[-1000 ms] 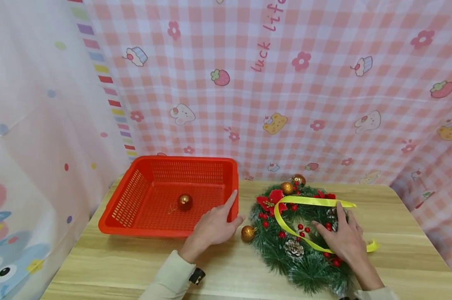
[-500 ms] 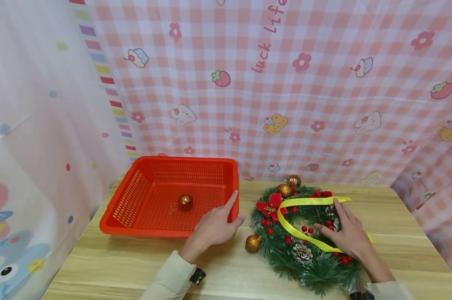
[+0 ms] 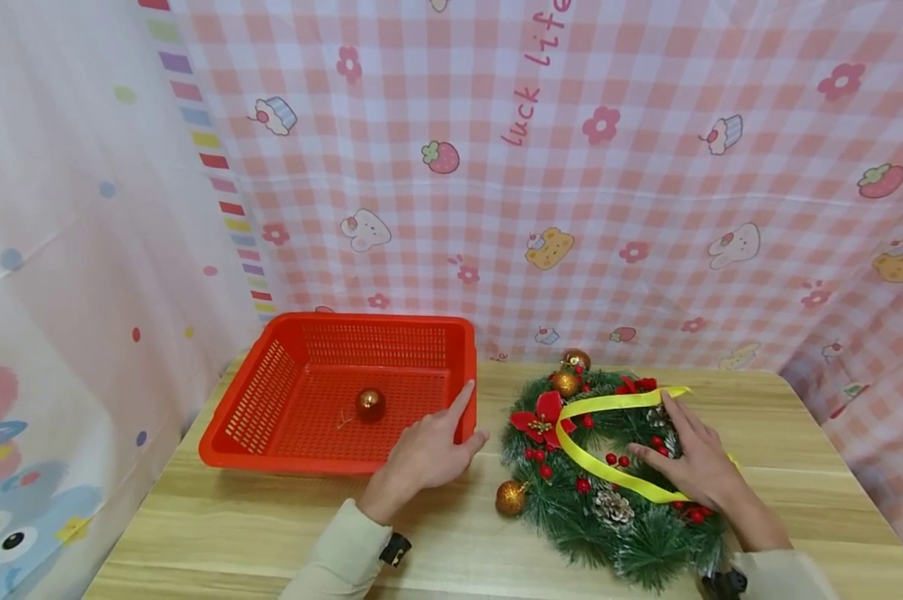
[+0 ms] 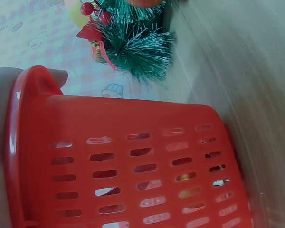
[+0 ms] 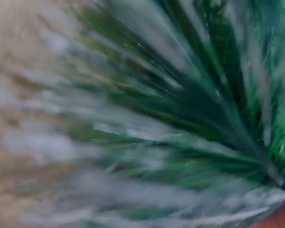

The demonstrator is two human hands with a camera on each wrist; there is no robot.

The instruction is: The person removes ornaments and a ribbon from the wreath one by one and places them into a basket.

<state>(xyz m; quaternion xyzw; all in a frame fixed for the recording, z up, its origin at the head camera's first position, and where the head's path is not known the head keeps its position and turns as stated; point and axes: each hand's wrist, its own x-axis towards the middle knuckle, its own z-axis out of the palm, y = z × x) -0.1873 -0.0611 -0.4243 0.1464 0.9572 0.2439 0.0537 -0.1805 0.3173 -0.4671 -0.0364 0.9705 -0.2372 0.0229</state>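
In the head view, my left hand point(image 3: 429, 454) holds the near right corner of a red plastic basket point(image 3: 301, 463), index finger along the rim and thumb spread outward; its other fingers are hidden. The left wrist view shows the basket's slotted wall point(image 4: 133, 118) close up. My right hand point(image 3: 695, 458) grips the right side of a green Christmas wreath point(image 3: 571, 525), thumb toward the centre hole. A yellow ribbon point(image 3: 609, 475) loops over the wreath and runs under that hand. Red poinsettias point(image 3: 545, 421), berries, a pine cone point(image 3: 614, 506) and gold baubles decorate it. Blurred needles point(image 5: 180, 109) fill the right wrist view.
A shiny gold bauble point(image 3: 371, 405) lies inside the basket. One glittery bauble point(image 3: 510, 498) sits at the wreath's left edge, toward the basket. Both stand on a wooden table point(image 3: 789, 500), with a pink checked cloth point(image 3: 646, 183) hanging behind.
The wreath has turned counterclockwise: its left bauble came nearer me and its top baubles shifted left. My right hand moved slightly with it. The left hand and basket stayed put.
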